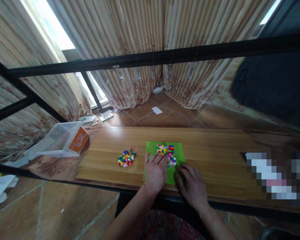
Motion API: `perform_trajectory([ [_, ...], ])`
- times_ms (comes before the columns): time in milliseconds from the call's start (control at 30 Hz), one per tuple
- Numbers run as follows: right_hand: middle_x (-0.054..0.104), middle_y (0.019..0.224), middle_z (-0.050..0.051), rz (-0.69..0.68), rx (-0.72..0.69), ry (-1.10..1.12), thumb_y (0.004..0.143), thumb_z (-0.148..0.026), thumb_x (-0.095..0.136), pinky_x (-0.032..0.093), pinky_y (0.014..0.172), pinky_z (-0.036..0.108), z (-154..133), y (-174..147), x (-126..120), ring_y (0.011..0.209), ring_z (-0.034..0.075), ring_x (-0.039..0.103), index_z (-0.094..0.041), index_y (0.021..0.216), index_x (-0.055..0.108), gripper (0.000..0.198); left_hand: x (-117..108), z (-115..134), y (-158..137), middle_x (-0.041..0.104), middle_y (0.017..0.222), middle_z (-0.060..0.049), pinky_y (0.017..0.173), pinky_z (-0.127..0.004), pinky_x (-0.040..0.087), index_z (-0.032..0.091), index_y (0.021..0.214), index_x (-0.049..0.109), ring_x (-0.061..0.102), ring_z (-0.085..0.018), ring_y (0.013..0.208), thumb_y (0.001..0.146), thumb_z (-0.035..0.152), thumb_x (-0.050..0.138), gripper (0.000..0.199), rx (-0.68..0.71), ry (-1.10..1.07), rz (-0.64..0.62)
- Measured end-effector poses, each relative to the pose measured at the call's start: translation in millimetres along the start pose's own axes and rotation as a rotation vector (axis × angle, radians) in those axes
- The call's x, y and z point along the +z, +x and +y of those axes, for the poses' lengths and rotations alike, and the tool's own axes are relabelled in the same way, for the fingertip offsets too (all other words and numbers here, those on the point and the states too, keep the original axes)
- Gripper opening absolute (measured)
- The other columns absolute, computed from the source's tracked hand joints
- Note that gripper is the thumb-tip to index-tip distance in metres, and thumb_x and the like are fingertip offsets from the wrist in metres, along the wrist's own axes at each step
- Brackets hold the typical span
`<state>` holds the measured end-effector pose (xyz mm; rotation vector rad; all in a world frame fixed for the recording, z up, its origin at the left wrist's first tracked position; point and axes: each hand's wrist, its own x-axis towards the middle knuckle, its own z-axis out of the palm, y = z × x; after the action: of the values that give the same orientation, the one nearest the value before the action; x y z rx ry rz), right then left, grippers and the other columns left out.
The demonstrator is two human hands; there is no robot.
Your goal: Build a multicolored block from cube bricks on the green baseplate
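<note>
A green studded baseplate [151, 146] lies on the wooden table in front of me. Small bricks in many colours form a tight block [165, 149] on its upper middle part. My left hand [155, 173] lies palm down over the plate's left half, fingers stretched and apart, with the fingertips at the lower left of the block. Whether a brick is under its fingertips is hidden. At the plate's right edge rests my right hand [193, 185], thumb and fingers apart, touching the edge. A pile of loose coloured bricks [126, 158] sits left of the plate.
The wooden table [215, 150] stretches to both sides. A clear plastic bin [62, 140] with an orange label stands at its left end. A blurred-out patch [275, 178] covers something at the right. A black metal bar [139, 60] crosses beyond the table, before curtains [129, 30].
</note>
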<state>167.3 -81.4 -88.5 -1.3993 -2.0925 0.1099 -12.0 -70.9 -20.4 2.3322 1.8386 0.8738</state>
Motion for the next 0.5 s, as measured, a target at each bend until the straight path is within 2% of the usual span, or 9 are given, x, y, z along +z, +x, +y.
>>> perform_trajectory([
  [500,0.062,0.114,0.010,-0.005,0.007,-0.003,0.091,-0.037,0.048,0.048,0.087,0.044,0.5,-0.9,0.8,0.104,0.026,0.056,-0.022,0.107,0.063,0.027,4.6,2.9,-0.8,0.070,0.105,-0.006,0.103,-0.053,0.029,0.025,0.106,0.065,0.058,-0.025,0.099,0.089,0.018,0.050,0.024,0.002,0.039,-0.019],
])
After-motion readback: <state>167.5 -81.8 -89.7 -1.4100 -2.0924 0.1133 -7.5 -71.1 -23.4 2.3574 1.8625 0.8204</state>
